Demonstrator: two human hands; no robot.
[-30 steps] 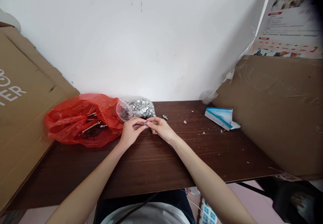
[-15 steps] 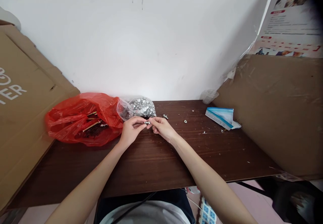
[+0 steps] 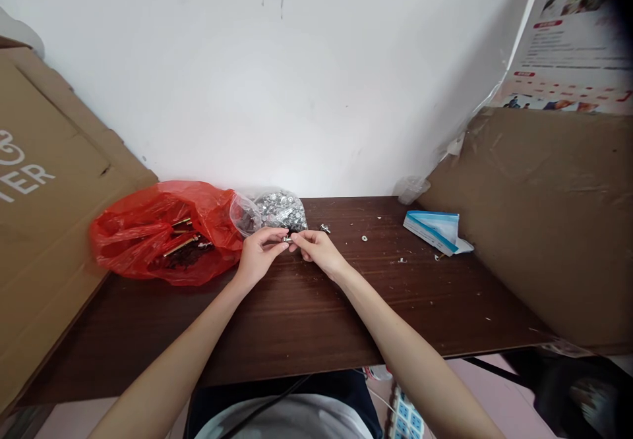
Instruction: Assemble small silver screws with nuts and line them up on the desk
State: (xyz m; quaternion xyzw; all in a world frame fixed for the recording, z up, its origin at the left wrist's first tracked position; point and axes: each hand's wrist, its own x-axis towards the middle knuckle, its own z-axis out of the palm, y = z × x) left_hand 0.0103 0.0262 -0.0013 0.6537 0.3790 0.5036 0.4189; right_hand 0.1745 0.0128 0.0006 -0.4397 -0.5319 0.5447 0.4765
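Between my fingertips is a small silvery metal fitting (image 3: 287,240), perhaps a screw with a nut; it is too small to name surely. My left hand (image 3: 258,252) pinches one end of it between thumb and fingers. From the other side my right hand (image 3: 316,249) grips it with thumb and forefinger, the other fingers curled. Just behind my hands lies a clear plastic bag (image 3: 283,209) full of shiny metal parts. Left of my left hand spreads a red plastic bag (image 3: 163,228), its mouth showing brass-coloured and dark metal pieces.
On the dark wooden table (image 3: 316,320) lie a metal fitting (image 3: 325,228), a small ring-like nut (image 3: 364,238) and scraps. A blue-and-white packet (image 3: 435,229) lies at right. Cardboard walls (image 3: 544,228) flank both sides, with a white wall (image 3: 316,96) behind.
My fingers have shifted slightly around the small metal fitting, and less of it shows now. The view has moved a little; the bags and loose parts stay put.
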